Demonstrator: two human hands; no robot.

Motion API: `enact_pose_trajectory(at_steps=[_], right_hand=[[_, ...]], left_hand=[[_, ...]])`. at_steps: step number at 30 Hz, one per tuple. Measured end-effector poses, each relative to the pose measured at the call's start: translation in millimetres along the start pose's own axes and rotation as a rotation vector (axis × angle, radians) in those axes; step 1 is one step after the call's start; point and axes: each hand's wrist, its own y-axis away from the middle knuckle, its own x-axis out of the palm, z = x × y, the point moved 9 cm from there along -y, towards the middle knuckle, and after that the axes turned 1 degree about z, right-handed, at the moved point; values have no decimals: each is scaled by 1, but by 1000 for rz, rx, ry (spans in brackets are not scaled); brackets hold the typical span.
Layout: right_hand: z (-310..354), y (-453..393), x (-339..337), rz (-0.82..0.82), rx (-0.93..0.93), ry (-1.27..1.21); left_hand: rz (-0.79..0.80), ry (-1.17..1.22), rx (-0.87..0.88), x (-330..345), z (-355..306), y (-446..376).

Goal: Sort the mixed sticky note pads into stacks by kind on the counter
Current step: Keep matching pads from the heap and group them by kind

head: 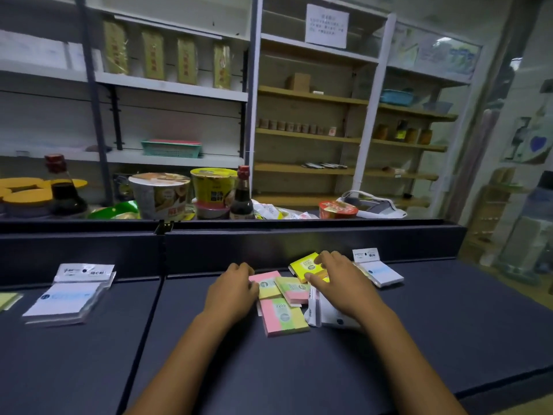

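Where the dark counter (389, 339) meets its raised back edge, a loose heap of pink, green and yellow sticky note pads (284, 307) lies between the two hands, several overlapping at angles. The right hand (338, 280) pinches a bright yellow pad (303, 263) at the heap's far side, thumb and fingers curled on it; a white packaged pad (324, 314) lies partly under its wrist. The left hand (233, 287) rests on the heap's left edge with fingers curled over a pink pad, though whether its grip is clamped on it I cannot tell. White packaged pads sit apart: one (378, 271) just right of the heap, a stack (70, 295) well left. Noodle cups (161, 194) and sauce bottles (242, 194) stand behind the counter
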Motion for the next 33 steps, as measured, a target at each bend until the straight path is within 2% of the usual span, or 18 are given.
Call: enact_pose_trajectory(at_steps=[5,10,16,23,28,33], right_hand=[[-7,-28,15,25,-95,-66],[-9,-48,23,-1,-165,-137],[-1,-68,30,-27,-213,-223],[11,-77,26,-54,-259,-399],[11,-70,24,-51,-296,-436],[7,-64,30,95,-347,-421]], left_hand=[[-23,16,-113,15,9,-13],[63,-7,-169,30,15,-20],[39,232,-176,28,27,-27],[-105,572,-186,-1,31,-20],[-313,804,-173,-31,32,-12],[-405,1057,-142,-47,27,-6]])
